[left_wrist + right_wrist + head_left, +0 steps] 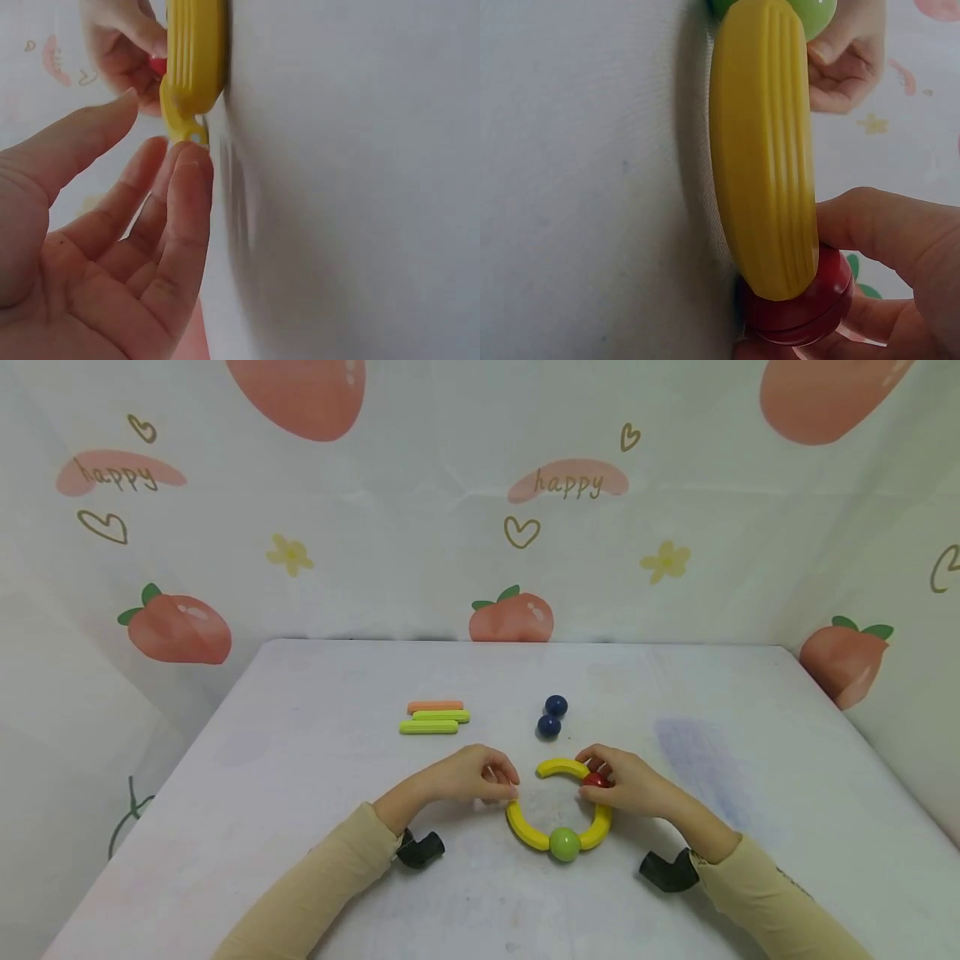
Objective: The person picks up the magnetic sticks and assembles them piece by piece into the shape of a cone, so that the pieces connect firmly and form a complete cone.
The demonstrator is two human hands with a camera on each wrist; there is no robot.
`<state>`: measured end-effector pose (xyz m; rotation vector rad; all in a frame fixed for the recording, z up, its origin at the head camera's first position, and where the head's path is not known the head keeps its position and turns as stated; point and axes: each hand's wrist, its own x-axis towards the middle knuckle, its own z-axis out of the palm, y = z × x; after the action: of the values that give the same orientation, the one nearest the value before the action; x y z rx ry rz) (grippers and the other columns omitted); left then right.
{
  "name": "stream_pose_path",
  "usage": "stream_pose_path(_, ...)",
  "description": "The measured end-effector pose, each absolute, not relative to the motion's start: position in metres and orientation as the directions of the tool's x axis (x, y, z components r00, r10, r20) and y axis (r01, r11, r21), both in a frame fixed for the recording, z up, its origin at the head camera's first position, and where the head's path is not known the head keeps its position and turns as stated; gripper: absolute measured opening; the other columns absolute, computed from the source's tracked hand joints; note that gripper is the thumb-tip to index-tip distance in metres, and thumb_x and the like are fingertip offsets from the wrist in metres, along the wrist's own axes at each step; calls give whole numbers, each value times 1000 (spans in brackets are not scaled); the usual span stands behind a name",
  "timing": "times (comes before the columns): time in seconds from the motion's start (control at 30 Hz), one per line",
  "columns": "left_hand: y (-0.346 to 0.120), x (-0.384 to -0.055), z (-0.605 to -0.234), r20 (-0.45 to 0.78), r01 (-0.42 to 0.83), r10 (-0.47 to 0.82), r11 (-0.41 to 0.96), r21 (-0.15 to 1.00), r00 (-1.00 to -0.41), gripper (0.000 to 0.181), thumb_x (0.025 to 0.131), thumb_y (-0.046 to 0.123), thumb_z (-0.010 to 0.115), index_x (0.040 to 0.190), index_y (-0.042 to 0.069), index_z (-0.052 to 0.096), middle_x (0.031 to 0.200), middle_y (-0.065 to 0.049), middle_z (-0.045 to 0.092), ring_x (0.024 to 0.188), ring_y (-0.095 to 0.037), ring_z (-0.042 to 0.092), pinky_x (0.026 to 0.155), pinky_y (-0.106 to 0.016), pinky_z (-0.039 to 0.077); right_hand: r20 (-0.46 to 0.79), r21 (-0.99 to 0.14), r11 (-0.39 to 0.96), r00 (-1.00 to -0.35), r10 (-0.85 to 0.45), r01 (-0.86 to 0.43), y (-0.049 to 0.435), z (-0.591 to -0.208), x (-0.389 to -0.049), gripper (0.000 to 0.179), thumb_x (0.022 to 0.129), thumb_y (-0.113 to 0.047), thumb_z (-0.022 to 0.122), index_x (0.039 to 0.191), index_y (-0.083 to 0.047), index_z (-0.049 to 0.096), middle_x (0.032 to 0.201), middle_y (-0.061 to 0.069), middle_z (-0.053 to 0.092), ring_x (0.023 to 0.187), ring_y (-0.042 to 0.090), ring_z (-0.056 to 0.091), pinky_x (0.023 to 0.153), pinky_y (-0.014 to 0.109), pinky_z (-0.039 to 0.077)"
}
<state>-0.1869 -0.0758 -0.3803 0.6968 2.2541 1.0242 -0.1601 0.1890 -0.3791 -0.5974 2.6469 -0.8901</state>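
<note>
Three curved yellow pieces, a green ball (565, 844) and a red ball (596, 780) form an open ring on the table. My right hand (628, 783) grips the red ball, thumb on the near side and fingers behind it. In the right wrist view, a ridged yellow arc (765, 150) meets the red ball (802, 315) close to the thumb. Beside the free end of the left yellow arc (527, 829) is my left hand (480, 774). Its thumb and fingers stand apart in the left wrist view. The upper yellow arc (558, 767) runs leftward from the red ball.
Two dark blue balls (552, 717) rest behind the ring on the white table (247, 843). Further left lie an orange stick (435, 706) and two yellow-green sticks (431, 727). Black wrist devices (670, 871) show at both sleeves. A printed cloth (405, 527) hangs behind the table.
</note>
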Motion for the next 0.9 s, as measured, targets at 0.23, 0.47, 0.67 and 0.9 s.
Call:
stream_pose_path(0.23, -61, -209, -370, -146, 283, 611, 549, 786, -778, 22, 89, 20, 63, 107, 7, 64, 97, -6, 65, 79, -10, 58, 70, -18, 47, -141, -631, 724, -875, -462, -280, 189, -379, -160, 36, 84, -19, 68, 113, -2, 54, 98, 11, 63, 84, 18, 56, 73, 30, 51)
stream_pose_path(0.47, -43, -230, -375, -68, 318, 557, 567, 760, -828, 25, 90, 21, 61, 113, 11, 61, 107, -7, 62, 88, -16, 58, 73, -20, 49, -139, -637, 716, -872, -469, -284, 189, -381, -161, 36, 84, -19, 68, 113, -2, 54, 99, 12, 63, 85, 18, 57, 75, 31, 52)
stream_pose_path(0.67, -30, -239, -377, -44, 356, 547, 602, 715, -836, 29, 91, 22, 60, 119, 15, 57, 116, -10, 58, 95, -20, 60, 79, -26, 51, -136, -635, 714, -868, -478, -294, 190, -380, -162, 36, 84, -19, 68, 113, -2, 54, 99, 13, 63, 84, 19, 57, 74, 30, 51)
stream_pose_path(0.9, -19, -242, -380, -94, 382, 570, 654, 653, -816, 31, 92, 22, 59, 122, 19, 58, 115, -12, 53, 94, -20, 58, 78, -25, 50, -131, -646, 701, -860, -493, -303, 191, -379, -161, 37, 84, -19, 68, 114, -1, 53, 99, 13, 62, 84, 19, 57, 73, 31, 51)
